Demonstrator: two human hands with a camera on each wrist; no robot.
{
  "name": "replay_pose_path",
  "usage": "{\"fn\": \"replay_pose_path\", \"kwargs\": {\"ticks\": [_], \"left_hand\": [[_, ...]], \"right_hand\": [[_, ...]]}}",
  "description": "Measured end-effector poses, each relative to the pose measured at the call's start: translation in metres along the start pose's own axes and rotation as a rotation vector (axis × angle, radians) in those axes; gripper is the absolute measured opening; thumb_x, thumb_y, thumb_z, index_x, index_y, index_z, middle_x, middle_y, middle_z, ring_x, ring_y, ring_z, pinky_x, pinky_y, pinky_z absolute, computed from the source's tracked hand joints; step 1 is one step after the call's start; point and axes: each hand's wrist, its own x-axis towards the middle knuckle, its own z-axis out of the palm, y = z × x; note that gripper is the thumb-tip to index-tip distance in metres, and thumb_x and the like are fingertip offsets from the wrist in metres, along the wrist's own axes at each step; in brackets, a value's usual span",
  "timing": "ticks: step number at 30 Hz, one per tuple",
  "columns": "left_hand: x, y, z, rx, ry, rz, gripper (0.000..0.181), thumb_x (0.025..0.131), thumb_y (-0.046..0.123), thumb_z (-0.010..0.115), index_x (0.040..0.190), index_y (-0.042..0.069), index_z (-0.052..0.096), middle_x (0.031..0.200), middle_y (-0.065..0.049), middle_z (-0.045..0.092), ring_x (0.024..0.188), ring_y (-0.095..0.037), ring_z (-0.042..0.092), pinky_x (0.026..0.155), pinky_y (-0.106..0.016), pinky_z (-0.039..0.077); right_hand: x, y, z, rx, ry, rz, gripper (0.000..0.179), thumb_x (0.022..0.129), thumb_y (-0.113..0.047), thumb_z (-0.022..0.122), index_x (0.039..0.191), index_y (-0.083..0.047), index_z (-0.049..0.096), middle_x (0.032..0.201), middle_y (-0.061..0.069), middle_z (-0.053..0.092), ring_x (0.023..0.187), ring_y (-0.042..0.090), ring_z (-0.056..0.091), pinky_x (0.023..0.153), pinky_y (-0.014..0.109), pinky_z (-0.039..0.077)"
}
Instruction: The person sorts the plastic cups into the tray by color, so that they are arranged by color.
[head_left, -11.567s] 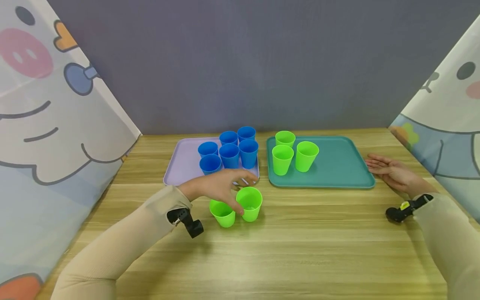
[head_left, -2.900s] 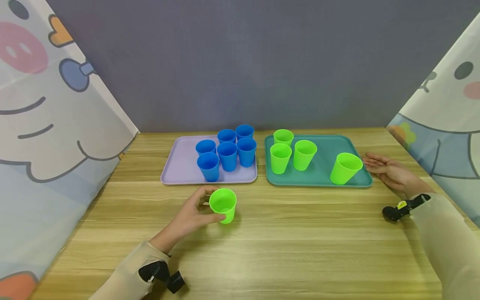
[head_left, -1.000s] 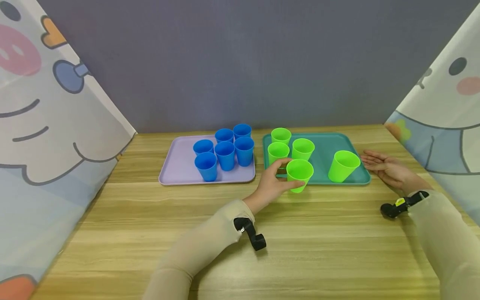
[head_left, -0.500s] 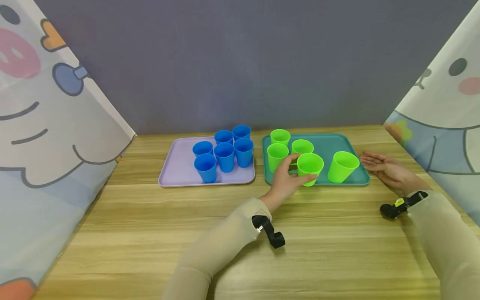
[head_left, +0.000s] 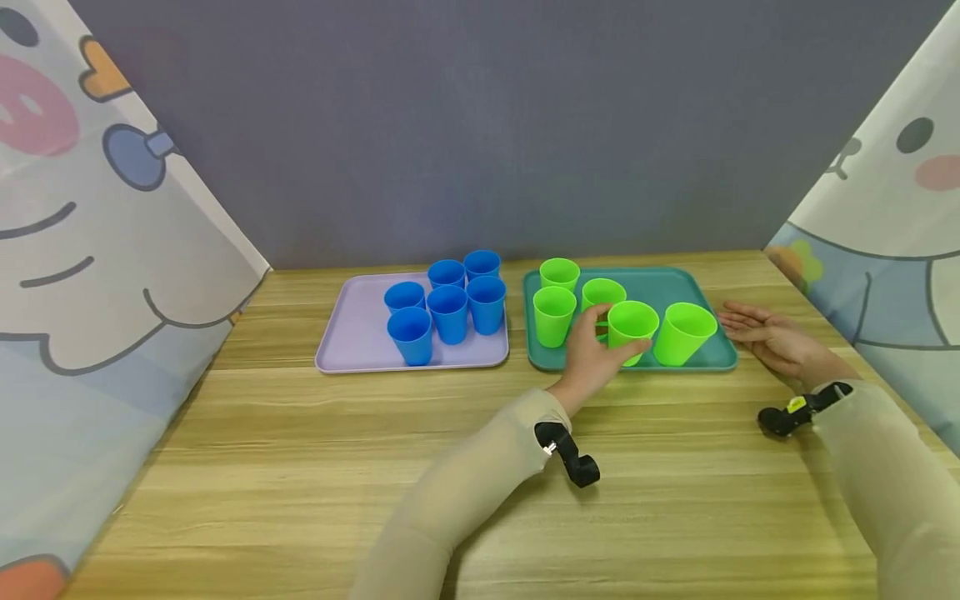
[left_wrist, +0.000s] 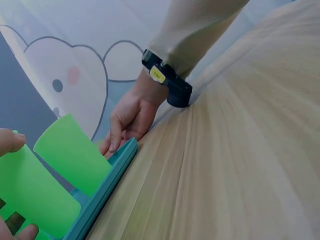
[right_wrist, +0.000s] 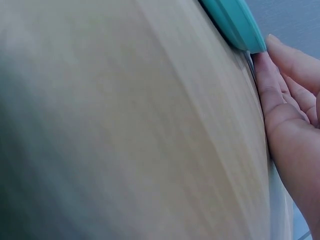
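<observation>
My left hand (head_left: 591,354) grips a green cup (head_left: 632,332) around its side, thumb at the front, over the front part of the teal tray (head_left: 551,358). In the left wrist view the gripped green cup (left_wrist: 35,192) is upright or slightly tilted at the tray's rim, beside another green cup (left_wrist: 75,155). That neighbour cup (head_left: 685,335) stands on the tray to the right. Three more green cups, one of them (head_left: 554,317) at the left, stand behind and left of my hand. My right hand (head_left: 783,343) lies palm up with loose fingers against the tray's right edge.
A lilac tray (head_left: 352,333) stands to the left with several blue cups (head_left: 448,315) on its right half. The wooden table (head_left: 300,483) reaches toward me. A grey partition (head_left: 480,133) rises behind, with cartoon-printed panels at both sides.
My left hand took the green cup from the table before the lilac tray and carried it right, over the teal tray's front. Earlier another green cup reached that tray. The right hand stays put.
</observation>
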Motion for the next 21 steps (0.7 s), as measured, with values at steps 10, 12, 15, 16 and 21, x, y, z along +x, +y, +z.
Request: {"fn": "replay_pose_path", "kwargs": {"ticks": [10,12,15,16,21], "left_hand": [[0.0060,-0.0056,0.0019,0.125,-0.006,-0.014,0.068,0.078,0.026,0.087,0.136,0.011,0.054,0.122,0.003,0.058,0.105,-0.009,0.053,0.084,-0.022,0.046],[0.0063,-0.0067,0.0020,0.145,-0.011,-0.017,0.069,0.078,0.027,0.087,0.136,0.011,0.054,0.124,0.003,0.058,0.108,-0.009,0.053,0.086,-0.022,0.046],[0.0067,-0.0075,0.0020,0.151,-0.021,-0.008,0.068,0.079,0.025,0.087,0.137,0.010,0.053,0.124,0.002,0.058,0.111,-0.013,0.054,0.088,-0.022,0.046],[0.0067,-0.0076,0.0018,0.150,-0.023,-0.004,0.068,0.079,0.024,0.086,0.137,0.010,0.053,0.124,0.001,0.058,0.113,-0.014,0.054,0.089,-0.022,0.047],[0.0017,-0.0081,0.0001,0.159,-0.035,0.017,0.071,0.078,0.020,0.087,0.137,0.007,0.050,0.126,-0.002,0.057,0.117,-0.016,0.054,0.091,-0.021,0.046]], "right_hand": [[0.0004,-0.0010,-0.0017,-0.042,0.033,0.007,0.055,0.098,0.023,0.024,0.125,-0.003,0.063,0.122,0.013,0.065,0.112,0.021,0.064,0.093,0.028,0.053],[-0.0006,-0.0013,-0.0027,-0.052,0.036,0.008,0.054,0.099,0.022,0.024,0.125,-0.003,0.063,0.122,0.012,0.065,0.112,0.020,0.064,0.093,0.028,0.052],[-0.0024,-0.0022,-0.0045,-0.048,0.028,0.012,0.054,0.099,0.022,0.024,0.126,-0.004,0.063,0.123,0.011,0.065,0.113,0.019,0.064,0.094,0.027,0.052],[-0.0031,-0.0025,-0.0046,-0.046,0.028,0.013,0.055,0.099,0.022,0.023,0.126,-0.004,0.063,0.123,0.011,0.065,0.113,0.019,0.063,0.094,0.027,0.052],[-0.0058,-0.0049,-0.0051,-0.050,0.042,0.026,0.056,0.100,0.021,0.022,0.126,-0.006,0.063,0.123,0.010,0.065,0.113,0.019,0.064,0.094,0.027,0.052]]}}
